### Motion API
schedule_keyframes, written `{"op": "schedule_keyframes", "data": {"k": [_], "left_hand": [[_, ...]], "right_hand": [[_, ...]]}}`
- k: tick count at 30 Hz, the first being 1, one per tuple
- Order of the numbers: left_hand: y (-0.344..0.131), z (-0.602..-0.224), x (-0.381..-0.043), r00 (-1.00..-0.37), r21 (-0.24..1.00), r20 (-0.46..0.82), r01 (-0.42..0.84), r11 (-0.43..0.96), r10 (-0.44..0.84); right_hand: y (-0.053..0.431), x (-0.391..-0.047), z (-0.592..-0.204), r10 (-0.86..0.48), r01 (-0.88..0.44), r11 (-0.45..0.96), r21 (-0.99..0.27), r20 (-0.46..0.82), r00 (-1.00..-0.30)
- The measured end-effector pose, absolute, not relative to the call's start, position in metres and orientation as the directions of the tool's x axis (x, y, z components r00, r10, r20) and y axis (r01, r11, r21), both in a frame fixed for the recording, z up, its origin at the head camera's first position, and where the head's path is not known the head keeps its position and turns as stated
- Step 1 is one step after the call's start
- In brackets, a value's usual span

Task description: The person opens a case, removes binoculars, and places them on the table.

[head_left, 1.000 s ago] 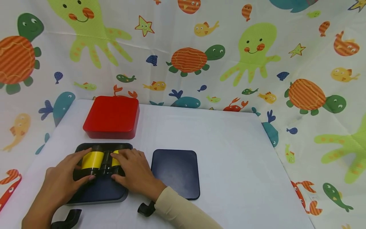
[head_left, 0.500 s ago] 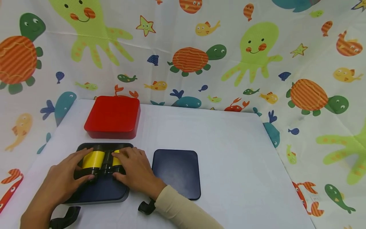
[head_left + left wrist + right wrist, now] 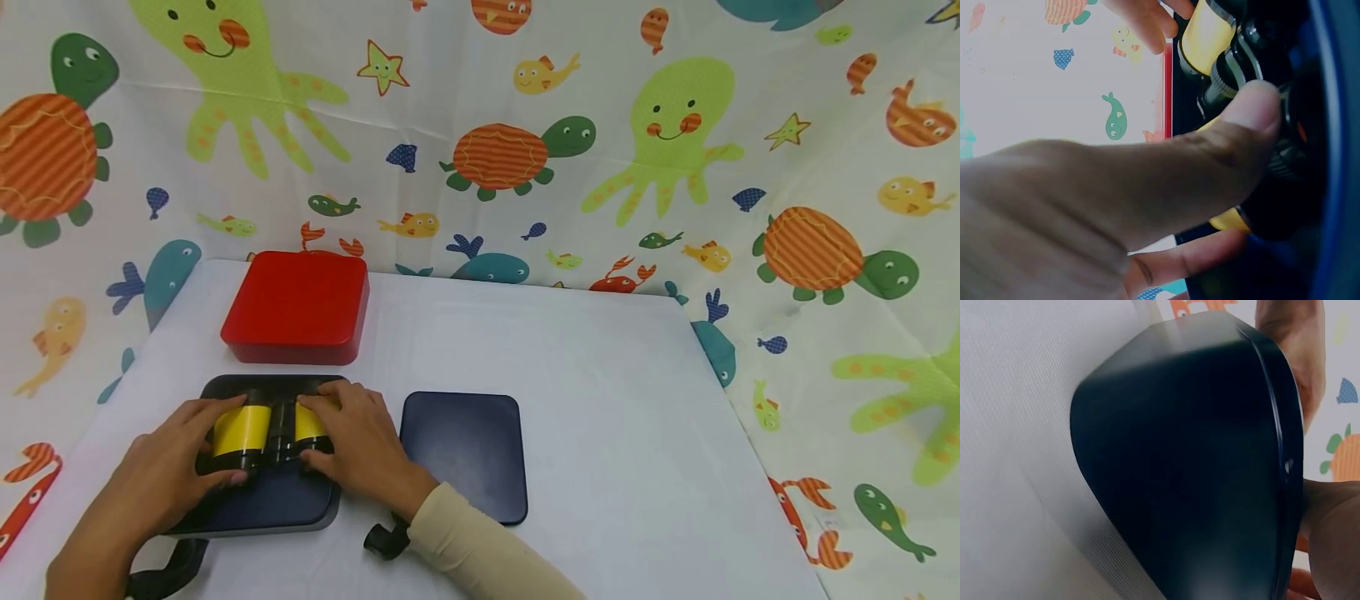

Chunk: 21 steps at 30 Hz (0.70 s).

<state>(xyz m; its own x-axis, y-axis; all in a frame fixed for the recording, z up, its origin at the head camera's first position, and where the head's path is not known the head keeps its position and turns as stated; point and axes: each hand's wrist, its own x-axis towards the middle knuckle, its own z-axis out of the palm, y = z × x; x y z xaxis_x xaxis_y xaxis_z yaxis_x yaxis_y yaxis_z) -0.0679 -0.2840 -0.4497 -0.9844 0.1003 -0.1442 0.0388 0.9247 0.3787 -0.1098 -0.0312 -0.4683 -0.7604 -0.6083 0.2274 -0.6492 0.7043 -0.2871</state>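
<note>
Yellow-and-black binoculars [image 3: 242, 429] lie in the dark open box [image 3: 270, 508] at the left front of the table, over its far half. My left hand [image 3: 161, 458] grips the left barrel, fingertips at its far end and thumb at its near end. On the other barrel, my right hand [image 3: 367, 450] holds on in the same way, covering much of it. Close up in the left wrist view, the left thumb [image 3: 1254, 109] lies across the binoculars. The right wrist view mostly shows the outer wall of the box [image 3: 1179, 469], with the hands partly hidden behind it.
A red closed box [image 3: 296, 304] stands just behind the dark box. To the right lies a flat navy lid [image 3: 468, 450], partly beneath the right wrist. Black wrist mounts [image 3: 386, 542] hang close to the white table [image 3: 615, 433]. A sea-animal cloth [image 3: 420, 192] rises behind.
The binoculars have shifted slightly toward the near side of the box, with both hands still gripping them. The red box and the navy lid stay put.
</note>
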Motion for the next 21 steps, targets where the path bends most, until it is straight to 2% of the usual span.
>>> {"op": "schedule_keyframes", "data": {"k": [8,21], "left_hand": [[-0.286,-0.447,-0.069,-0.981,0.361,-0.142,0.073,0.93,0.133],[-0.295,-0.441,-0.082,-0.959,0.389,-0.249,0.03,0.921,0.136]], "right_hand": [[-0.028,-0.118,-0.463,-0.65,-0.675,0.703,-0.222,0.185,-0.737],[-0.027,-0.129,-0.451,-0.67,-0.664,0.706,-0.245,0.069,-0.739]]}}
